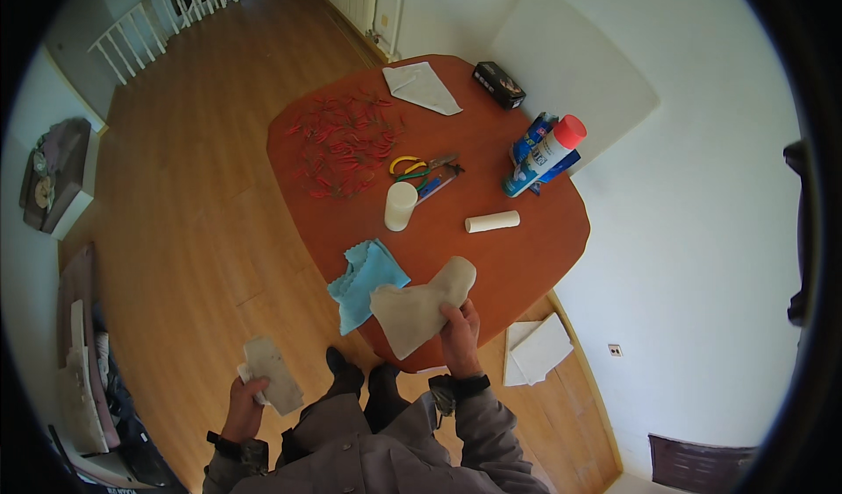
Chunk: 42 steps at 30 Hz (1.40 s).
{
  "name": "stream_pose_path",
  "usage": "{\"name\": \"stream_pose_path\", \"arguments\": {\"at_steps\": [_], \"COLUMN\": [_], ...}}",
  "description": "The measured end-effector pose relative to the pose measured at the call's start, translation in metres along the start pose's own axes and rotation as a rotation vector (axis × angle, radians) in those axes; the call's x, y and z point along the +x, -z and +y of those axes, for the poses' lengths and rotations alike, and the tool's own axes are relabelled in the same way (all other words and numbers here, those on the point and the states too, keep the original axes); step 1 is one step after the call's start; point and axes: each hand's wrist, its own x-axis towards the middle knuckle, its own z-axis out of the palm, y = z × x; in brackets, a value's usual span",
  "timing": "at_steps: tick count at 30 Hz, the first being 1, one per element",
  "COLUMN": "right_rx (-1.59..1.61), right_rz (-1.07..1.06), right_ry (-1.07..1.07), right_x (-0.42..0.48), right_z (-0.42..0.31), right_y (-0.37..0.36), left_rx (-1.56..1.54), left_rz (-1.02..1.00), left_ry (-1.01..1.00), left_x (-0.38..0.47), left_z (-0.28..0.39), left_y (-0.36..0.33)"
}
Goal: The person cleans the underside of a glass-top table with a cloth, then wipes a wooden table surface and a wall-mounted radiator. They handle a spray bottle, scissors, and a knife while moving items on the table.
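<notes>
My right hand pinches the right edge of a beige cloth, which hangs partly folded above the near end of the reddish-brown table. A light blue cloth with a scalloped edge lies crumpled beside it, over the table's left edge. Off the table to the left, my left hand grips a folded grey cloth over the wooden floor. A smaller whitish layer shows at that cloth's left side. Whether it is a separate piece, I cannot tell.
Red chili peppers spread over the table's far left. Yellow-handled scissors, a white bottle, a pale cardboard tube and a red-capped spray can stand or lie nearby. Farther back are a pale cloth and a black box.
</notes>
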Motion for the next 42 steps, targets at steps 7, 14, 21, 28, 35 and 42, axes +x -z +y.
{"name": "stream_pose_path", "arguments": {"at_steps": [7,14,21,28,35,42], "right_rx": [0.179,-0.867,-1.430,-1.680,-1.017,-0.352], "right_rz": [-0.013,0.215,0.217,0.209,-0.039,-0.137], "right_ry": [-0.029,-0.096,0.521,0.439,-0.030,-0.110], "right_x": [0.006,0.036,0.061,0.086,0.085,0.036], "right_z": [0.046,0.121,0.122,0.148,0.136,0.093], "right_y": [-0.044,-0.033,-0.044,-0.054,-0.054,-0.049], "left_rx": [0.040,0.059,0.019,0.053,0.059,0.109], "left_rz": [-0.001,0.000,-0.007,-0.019,-0.077,-0.116], "left_ry": [0.035,0.031,0.014,0.020,0.027,0.055], "left_x": [0.017,0.028,0.032,0.034,0.038,0.048], "left_z": [0.028,0.050,0.061,0.069,0.067,0.068], "left_y": [0.027,0.052,0.065,0.071,0.068,0.054]}}
